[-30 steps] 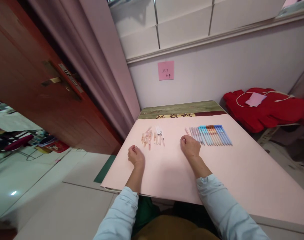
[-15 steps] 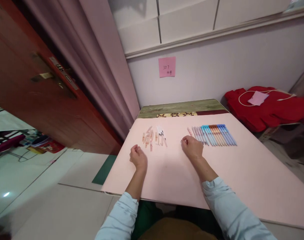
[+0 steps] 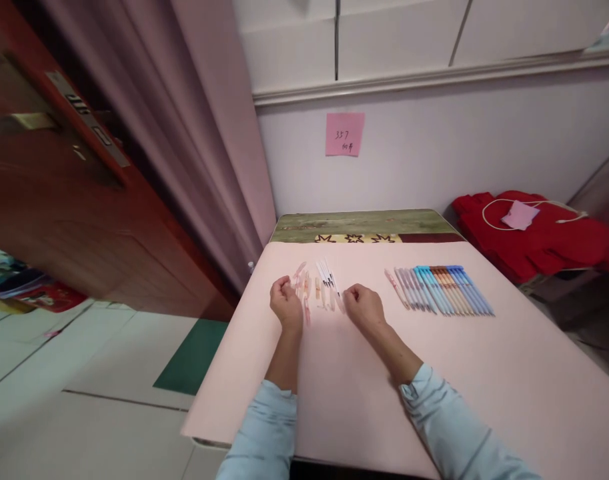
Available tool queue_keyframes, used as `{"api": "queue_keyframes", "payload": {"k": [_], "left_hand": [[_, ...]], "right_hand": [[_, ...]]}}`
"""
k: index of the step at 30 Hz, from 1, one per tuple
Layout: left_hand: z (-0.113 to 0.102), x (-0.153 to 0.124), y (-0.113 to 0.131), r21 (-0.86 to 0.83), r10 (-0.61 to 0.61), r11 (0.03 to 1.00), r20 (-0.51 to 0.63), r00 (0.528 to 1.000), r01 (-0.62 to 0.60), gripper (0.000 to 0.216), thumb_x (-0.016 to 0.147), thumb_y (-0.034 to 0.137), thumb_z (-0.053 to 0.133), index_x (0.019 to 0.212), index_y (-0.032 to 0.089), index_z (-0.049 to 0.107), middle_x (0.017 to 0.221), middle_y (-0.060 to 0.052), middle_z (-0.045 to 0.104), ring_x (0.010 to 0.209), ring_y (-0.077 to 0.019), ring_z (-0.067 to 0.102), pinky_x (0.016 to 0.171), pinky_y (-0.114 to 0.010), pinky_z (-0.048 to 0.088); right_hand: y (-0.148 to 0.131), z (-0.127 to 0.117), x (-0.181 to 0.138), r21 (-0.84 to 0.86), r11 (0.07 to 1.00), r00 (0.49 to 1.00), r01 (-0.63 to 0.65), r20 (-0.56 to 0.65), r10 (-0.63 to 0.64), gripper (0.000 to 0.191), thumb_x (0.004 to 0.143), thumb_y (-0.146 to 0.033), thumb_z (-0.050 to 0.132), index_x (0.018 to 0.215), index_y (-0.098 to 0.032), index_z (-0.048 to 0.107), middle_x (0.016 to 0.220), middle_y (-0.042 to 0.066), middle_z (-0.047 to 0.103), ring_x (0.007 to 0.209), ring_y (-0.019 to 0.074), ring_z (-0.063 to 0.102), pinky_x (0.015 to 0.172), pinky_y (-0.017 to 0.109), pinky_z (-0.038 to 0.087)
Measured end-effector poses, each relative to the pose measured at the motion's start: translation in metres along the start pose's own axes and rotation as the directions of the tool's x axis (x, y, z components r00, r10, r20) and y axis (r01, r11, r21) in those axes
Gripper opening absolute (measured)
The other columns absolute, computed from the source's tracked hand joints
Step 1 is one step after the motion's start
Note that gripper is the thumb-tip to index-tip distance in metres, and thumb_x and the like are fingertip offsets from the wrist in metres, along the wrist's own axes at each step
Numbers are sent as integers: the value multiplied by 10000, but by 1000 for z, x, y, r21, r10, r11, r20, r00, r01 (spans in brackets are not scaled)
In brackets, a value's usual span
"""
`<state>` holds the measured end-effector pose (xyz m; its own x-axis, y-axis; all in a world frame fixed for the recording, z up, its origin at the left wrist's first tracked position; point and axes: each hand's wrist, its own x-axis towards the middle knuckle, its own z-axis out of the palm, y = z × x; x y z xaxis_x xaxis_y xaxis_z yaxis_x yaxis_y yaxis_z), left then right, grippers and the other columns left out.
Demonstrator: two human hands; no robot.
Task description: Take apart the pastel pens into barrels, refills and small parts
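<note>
My left hand (image 3: 285,305) and my right hand (image 3: 363,308) rest on a pink table cover (image 3: 364,387), both with fingers curled in. Between them lies a small pile of pen parts (image 3: 320,283): thin white refills and short pinkish pieces. My left fingertips touch the pile's left side. My right fingertips sit at the near end of the refills. Whether either hand grips a piece is too small to see. A neat row of blue, orange and pale pens (image 3: 441,289) lies to the right of my right hand, apart from it.
A pink sticky note (image 3: 345,134) hangs on the wall behind the table. A red garment (image 3: 534,230) with a white cable lies at the right. At the left are a brown door (image 3: 59,200), a curtain (image 3: 204,133) and a green floor mat (image 3: 194,353).
Both hands moved toward the pile of pen parts; my right hand left the row of pens and shifted left. The view turned a little to the left and forward.
</note>
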<state>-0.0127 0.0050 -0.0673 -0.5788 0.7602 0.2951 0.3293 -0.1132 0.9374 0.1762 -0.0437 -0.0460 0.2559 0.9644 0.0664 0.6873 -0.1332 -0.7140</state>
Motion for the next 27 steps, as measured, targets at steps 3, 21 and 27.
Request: {"api": "queue_keyframes", "payload": {"k": [3,21,27], "left_hand": [[-5,15,-8,-73,-36,997,-25,999,34,268,862,210,409,1008,166,629,925,-58,652,665,-118,581,692,-276,495],[6,3,17,130,364,913,167,916,-386,145,848,271,565,882,181,673,873,-53,633,743,-157,563,753,-289,475],[28,-5,26,111,325,931,180,929,-347,146,849,253,551,817,182,674,785,-42,625,720,-158,562,744,-286,475]], "right_hand": [[-3,1,0,-41,999,997,4,77,-1,211,796,-418,610,729,-220,641,651,-3,646,622,149,552,548,242,283],[7,1,6,1,999,988,44,150,-43,188,723,-418,706,714,-232,677,640,-28,654,617,133,572,551,235,315],[9,-1,4,29,997,987,78,136,-81,165,709,-396,723,749,-242,682,653,-39,661,624,127,576,567,228,325]]}}
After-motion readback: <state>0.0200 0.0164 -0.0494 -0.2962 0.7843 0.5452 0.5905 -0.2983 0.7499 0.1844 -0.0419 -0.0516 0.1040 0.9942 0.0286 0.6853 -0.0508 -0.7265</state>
